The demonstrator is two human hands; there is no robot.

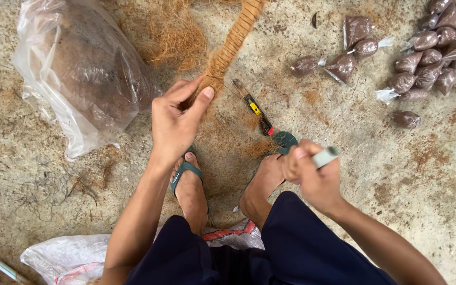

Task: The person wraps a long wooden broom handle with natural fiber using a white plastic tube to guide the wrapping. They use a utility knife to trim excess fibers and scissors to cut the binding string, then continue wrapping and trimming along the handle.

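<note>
Seated low on a concrete floor (407, 190), feet in teal flip-flops (184, 171). Left hand (175, 124) is closed round the near end of a bound coir rope (233, 39) — thumb and forefinger pinching the frayed tip, the other fingers curled under. Right hand (315, 177) is fisted round a small pale cylinder (325, 156), likely a spool or a tool handle; cannot tell which. The rope lies on the floor ahead of the feet, its long axis running from the left hand up and slightly right to the top edge of view, near end pointing back at the person. Loose coir fibre (172, 37) lies just left of it; a utility knife (254, 108) rests just beside the rope's near end, between the two hands. A plastic bag of coir (80, 68) sits far left, small knotted packets of brown material (423, 58) well apart at upper right. Risks, as judged: the frayed tip could slip from the pinch and the binding loosen — the grip covers only the last bit; the knife lies close to bare toes and could be nudged by a foot.
</note>
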